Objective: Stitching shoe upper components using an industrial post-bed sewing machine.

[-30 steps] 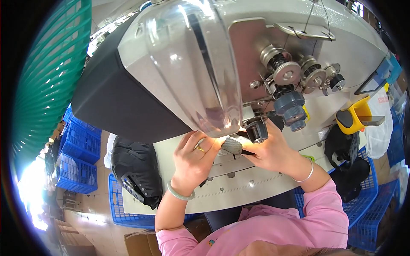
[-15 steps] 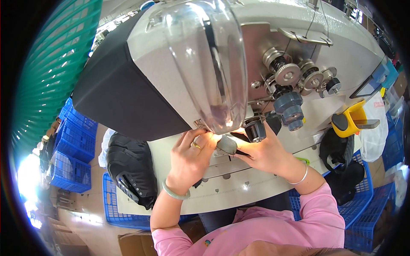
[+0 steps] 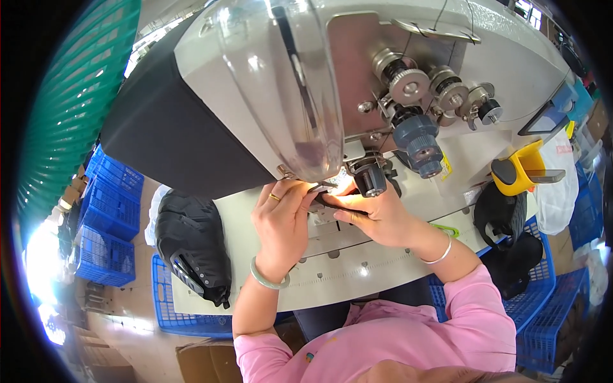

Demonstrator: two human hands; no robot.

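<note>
Beneath the lit needle area of a sewing machine (image 3: 255, 102), both hands hold a small black fabric piece (image 3: 338, 205). My left hand (image 3: 280, 220), with a ring and a pale bangle, pinches its left end between thumb and fingers. On the other side, my right hand (image 3: 383, 217) grips it between the thumb and the fingers, beside the presser mechanism (image 3: 368, 177). The fingertips of the right hand are partly behind that mechanism. Shown nearly edge-on, the piece bends between the hands; glare and the machine head hide its far part.
A black bag-like item (image 3: 191, 246) lies at the table's left end. On the right are a yellow holder (image 3: 520, 169), a small green tool (image 3: 447, 230) and black items (image 3: 501, 217). Blue baskets (image 3: 163, 306) stand below. A clear guard (image 3: 287, 96) hangs before the machine.
The fabric piece has tilted: its grey mesh face showed before, and now a thin black edge does. Both hands still hold it. The view has shifted slightly, moving the machine left and up.
</note>
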